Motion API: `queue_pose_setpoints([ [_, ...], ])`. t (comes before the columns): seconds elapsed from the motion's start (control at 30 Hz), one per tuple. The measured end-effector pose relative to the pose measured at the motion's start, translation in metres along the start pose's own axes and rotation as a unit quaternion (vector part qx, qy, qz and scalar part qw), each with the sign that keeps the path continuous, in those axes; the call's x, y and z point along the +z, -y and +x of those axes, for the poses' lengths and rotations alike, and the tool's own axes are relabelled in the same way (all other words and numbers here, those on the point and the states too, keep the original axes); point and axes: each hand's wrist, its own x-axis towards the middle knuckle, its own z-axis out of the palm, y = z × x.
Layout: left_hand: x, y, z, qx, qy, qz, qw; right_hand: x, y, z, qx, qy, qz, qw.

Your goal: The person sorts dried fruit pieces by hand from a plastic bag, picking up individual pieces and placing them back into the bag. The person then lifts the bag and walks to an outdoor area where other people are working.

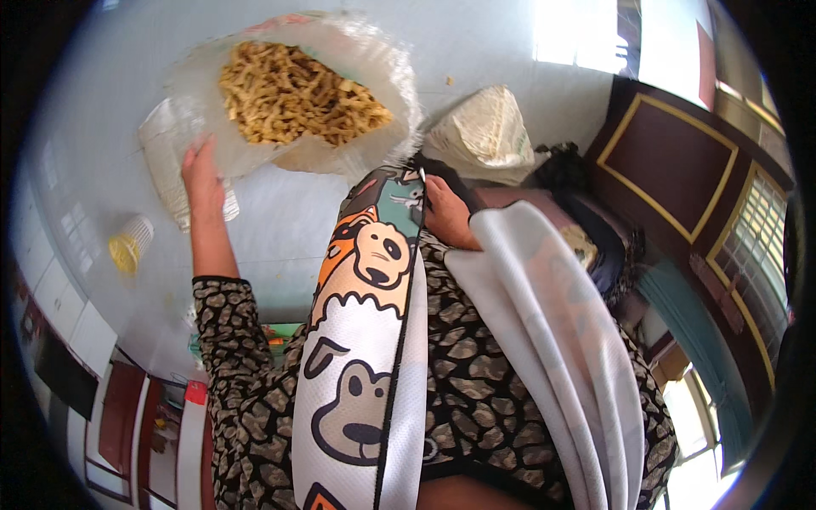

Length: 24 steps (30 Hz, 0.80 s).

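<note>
A large translucent plastic bag (191, 76) lies spread on the floor with a heap of tan-brown dried-looking strips (299, 95) on it. At its near left edge is my left hand (204, 169), its fingers blurred against the plastic; whether they grip it I cannot tell. A flattened silvery plastic piece (166, 172) lies beneath that hand. My right hand (446, 210) is beside the far end of a cloth printed with cartoon dogs (363, 306), which hangs down in front of me. The cloth hides part of its fingers, and what they hold is unclear.
A whitish woven sack (488, 131) slumps on the floor to the right, near a dark bundle (564, 169). Left stands a white and yellow plastic basket (131, 242). Dark wooden panelling with gold trim (669, 159) lines the right side, with a teal curtain (698, 344) close by.
</note>
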Motion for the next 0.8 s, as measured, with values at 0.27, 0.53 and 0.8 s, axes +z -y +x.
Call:
queue_pose_setpoints([
  [0.27,-0.005,0.02,0.007,0.011,-0.022,-0.007,1.0,-0.026,-0.01,0.035,-0.021,0.055,0.001,0.998],
  [0.53,0.03,0.023,-0.018,0.092,-0.163,0.027,0.982,-0.103,0.0,0.126,0.072,0.121,0.159,0.977],
  [0.8,0.13,0.079,-0.123,-0.083,-0.376,0.201,0.901,-0.166,0.1,0.262,-0.13,0.1,-0.004,0.986],
])
